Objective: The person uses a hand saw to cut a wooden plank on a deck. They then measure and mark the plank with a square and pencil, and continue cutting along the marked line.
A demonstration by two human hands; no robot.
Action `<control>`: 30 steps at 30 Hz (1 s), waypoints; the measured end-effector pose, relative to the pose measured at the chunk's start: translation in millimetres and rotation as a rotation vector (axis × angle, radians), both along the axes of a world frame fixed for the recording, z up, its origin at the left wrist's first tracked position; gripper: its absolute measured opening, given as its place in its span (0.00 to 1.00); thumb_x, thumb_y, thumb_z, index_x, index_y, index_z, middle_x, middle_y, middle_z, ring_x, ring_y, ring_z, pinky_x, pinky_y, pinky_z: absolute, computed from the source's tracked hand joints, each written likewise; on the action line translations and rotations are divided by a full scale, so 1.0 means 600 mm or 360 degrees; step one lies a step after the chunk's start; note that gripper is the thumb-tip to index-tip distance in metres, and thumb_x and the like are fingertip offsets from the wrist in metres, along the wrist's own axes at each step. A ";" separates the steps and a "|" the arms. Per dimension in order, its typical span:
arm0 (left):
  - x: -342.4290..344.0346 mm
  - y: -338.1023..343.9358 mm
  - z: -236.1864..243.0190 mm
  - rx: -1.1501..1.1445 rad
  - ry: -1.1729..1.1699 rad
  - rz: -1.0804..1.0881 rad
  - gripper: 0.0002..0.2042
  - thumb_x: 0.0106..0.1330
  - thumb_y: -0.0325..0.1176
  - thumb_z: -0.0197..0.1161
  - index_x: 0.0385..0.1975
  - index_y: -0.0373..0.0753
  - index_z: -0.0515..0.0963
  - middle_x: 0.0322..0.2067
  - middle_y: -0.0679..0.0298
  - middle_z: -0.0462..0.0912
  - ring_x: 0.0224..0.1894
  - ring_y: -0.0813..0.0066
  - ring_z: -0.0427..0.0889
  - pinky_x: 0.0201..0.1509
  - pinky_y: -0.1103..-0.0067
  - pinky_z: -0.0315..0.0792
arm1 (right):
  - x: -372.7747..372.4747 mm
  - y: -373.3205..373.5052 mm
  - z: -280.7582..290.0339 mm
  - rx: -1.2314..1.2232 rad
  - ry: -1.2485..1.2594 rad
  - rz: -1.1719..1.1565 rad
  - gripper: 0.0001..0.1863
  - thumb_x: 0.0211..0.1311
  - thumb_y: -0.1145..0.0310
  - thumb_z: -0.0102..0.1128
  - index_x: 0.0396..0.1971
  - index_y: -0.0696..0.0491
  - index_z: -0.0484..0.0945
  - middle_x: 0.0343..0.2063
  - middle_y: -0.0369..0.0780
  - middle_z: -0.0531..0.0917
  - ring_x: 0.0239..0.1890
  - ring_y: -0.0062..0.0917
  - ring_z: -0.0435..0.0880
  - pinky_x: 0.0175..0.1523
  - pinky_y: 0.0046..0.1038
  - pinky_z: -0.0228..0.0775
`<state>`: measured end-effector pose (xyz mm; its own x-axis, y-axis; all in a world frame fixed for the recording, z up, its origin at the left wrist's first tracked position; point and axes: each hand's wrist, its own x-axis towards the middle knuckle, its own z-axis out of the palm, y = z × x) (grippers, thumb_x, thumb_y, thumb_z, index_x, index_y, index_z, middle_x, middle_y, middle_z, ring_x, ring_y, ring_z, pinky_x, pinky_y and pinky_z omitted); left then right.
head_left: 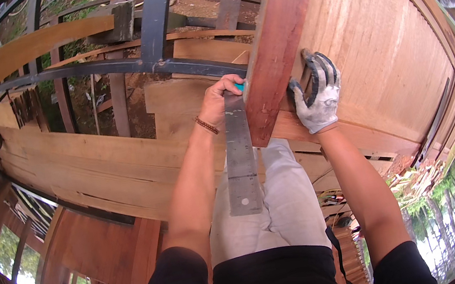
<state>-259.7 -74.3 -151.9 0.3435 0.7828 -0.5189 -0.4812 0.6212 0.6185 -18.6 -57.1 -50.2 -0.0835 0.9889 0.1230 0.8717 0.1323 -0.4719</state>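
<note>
My bare left hand (220,98), wearing a bead bracelet, grips the top of a long steel ruler (239,158) at the near left edge of a reddish wooden beam (275,45). The ruler hangs down over my pale trousers, and a small teal piece (240,87) shows under my fingers at its top. My right hand (318,92), in a white-and-dark glove, rests with fingers apart and slightly bent on the pale panel of boards (378,41) just right of the beam.
Dark metal framing (156,28) crosses the upper left over dirt and grass, beside a curved plank (34,50). Wide loose boards (95,169) lie across the left. A red-brown timber wall (95,246) stands lower left, and scrap wood (411,190) is piled at right.
</note>
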 end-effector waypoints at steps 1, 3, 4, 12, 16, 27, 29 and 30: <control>-0.001 0.002 0.002 0.0018 -0.0015 -0.0005 0.08 0.61 0.17 0.58 0.22 0.37 0.76 0.43 0.64 0.76 0.52 0.70 0.76 0.60 0.73 0.68 | 0.000 -0.001 -0.001 0.0012 0.0002 0.0003 0.35 0.53 0.66 0.69 0.62 0.50 0.65 0.60 0.41 0.72 0.62 0.42 0.68 0.67 0.46 0.56; 0.000 -0.001 0.010 0.0008 -0.0030 0.0007 0.08 0.59 0.15 0.59 0.22 0.37 0.76 0.41 0.64 0.76 0.53 0.67 0.77 0.59 0.73 0.71 | 0.000 -0.002 -0.002 0.0036 -0.0003 0.0017 0.35 0.53 0.66 0.68 0.62 0.52 0.65 0.61 0.41 0.72 0.62 0.42 0.68 0.67 0.46 0.56; 0.002 -0.005 0.010 0.0003 -0.0084 0.0100 0.09 0.59 0.15 0.59 0.22 0.37 0.76 0.41 0.64 0.75 0.54 0.66 0.78 0.59 0.73 0.71 | 0.001 -0.002 -0.005 0.0047 -0.0004 0.0030 0.35 0.54 0.67 0.68 0.62 0.52 0.65 0.61 0.41 0.72 0.62 0.42 0.68 0.67 0.46 0.57; 0.008 -0.052 -0.003 -0.0088 0.0053 0.0250 0.09 0.58 0.13 0.58 0.23 0.36 0.76 0.38 0.62 0.74 0.53 0.59 0.81 0.57 0.72 0.74 | 0.001 -0.001 -0.005 0.0003 -0.0069 0.0073 0.35 0.53 0.68 0.66 0.63 0.54 0.64 0.60 0.45 0.72 0.62 0.44 0.68 0.67 0.46 0.56; 0.019 -0.055 0.009 -0.0286 -0.0096 0.0387 0.08 0.59 0.14 0.55 0.23 0.35 0.75 0.37 0.62 0.74 0.50 0.60 0.81 0.55 0.73 0.73 | 0.004 -0.001 -0.006 -0.0009 -0.0094 0.0088 0.35 0.54 0.67 0.66 0.63 0.54 0.64 0.60 0.46 0.72 0.62 0.45 0.68 0.67 0.46 0.56; 0.018 -0.031 0.000 -0.0092 0.0182 0.0114 0.08 0.61 0.17 0.55 0.24 0.39 0.73 0.37 0.63 0.75 0.48 0.69 0.77 0.55 0.76 0.69 | 0.004 -0.002 -0.008 -0.0010 -0.0089 0.0047 0.35 0.52 0.65 0.68 0.61 0.54 0.66 0.59 0.46 0.71 0.62 0.45 0.68 0.67 0.47 0.56; 0.019 -0.032 0.000 -0.0076 0.0199 0.0120 0.08 0.60 0.16 0.56 0.24 0.40 0.73 0.37 0.64 0.75 0.48 0.70 0.76 0.55 0.76 0.69 | 0.004 -0.002 -0.008 -0.0007 -0.0078 0.0043 0.35 0.52 0.64 0.68 0.62 0.53 0.66 0.59 0.46 0.71 0.62 0.45 0.67 0.67 0.47 0.56; 0.021 -0.034 0.005 -0.0066 0.0194 0.0129 0.09 0.59 0.16 0.57 0.24 0.40 0.73 0.37 0.64 0.75 0.48 0.71 0.76 0.55 0.77 0.69 | 0.003 -0.002 -0.008 -0.0004 -0.0066 0.0043 0.36 0.52 0.64 0.68 0.62 0.53 0.66 0.59 0.45 0.71 0.62 0.45 0.67 0.67 0.47 0.56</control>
<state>-247.0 -94.7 -148.9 0.2126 0.7824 -0.5853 -0.4540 0.6095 0.6499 -16.5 -58.3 -54.9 -0.1154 0.9865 0.1164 0.8864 0.1552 -0.4361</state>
